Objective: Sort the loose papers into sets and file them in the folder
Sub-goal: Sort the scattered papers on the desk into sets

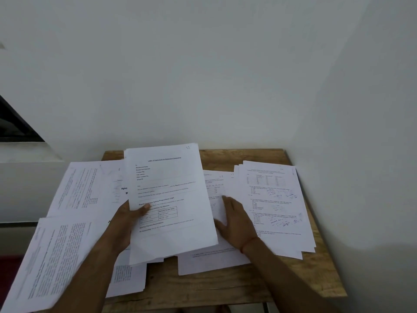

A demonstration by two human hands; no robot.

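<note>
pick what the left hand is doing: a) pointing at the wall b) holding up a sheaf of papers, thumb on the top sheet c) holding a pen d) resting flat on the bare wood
b: the left hand grips the lifted sheaf of papers with its thumb on the top sheet beside a printed table, while the right hand lies on sheets spread over the wooden table.
</note>
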